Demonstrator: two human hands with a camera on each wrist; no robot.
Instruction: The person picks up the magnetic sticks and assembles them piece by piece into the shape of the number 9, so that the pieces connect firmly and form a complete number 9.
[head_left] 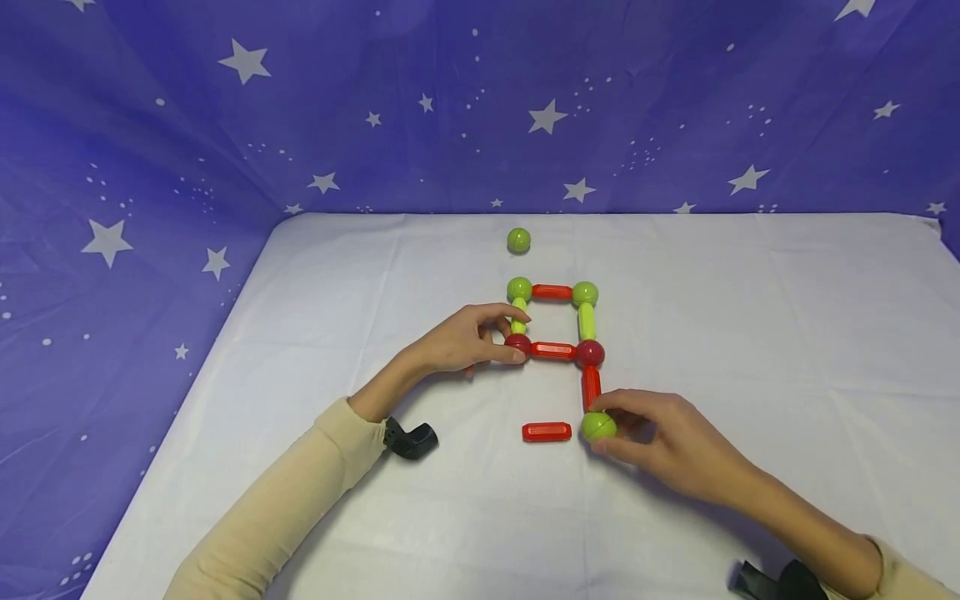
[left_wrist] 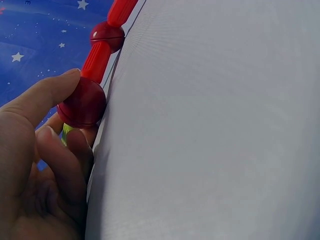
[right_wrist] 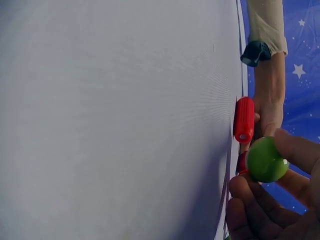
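Red and yellow-green rods join balls in a square on the white cloth. Two green balls [head_left: 585, 293] form its far corners, with a red rod [head_left: 552, 292] between them. My left hand [head_left: 465, 340] holds the near-left corner, thumb against a red ball [left_wrist: 84, 104] and fingers at the yellow-green rod [head_left: 518, 310]. Another red rod [head_left: 553, 350] runs to the right-hand red ball [head_left: 590, 353]. From there a red rod [head_left: 591, 387] extends toward me. At its near end my right hand [head_left: 667, 442] pinches a green ball [head_left: 598, 427] between thumb and fingers.
A loose red rod [head_left: 547, 432] lies just left of the pinched ball. Beyond the square sits a single green ball [head_left: 519, 240]. Behind the table [head_left: 825, 333] hangs a blue star-patterned cloth [head_left: 450, 150]. Each wrist wears a black device [head_left: 411, 440].
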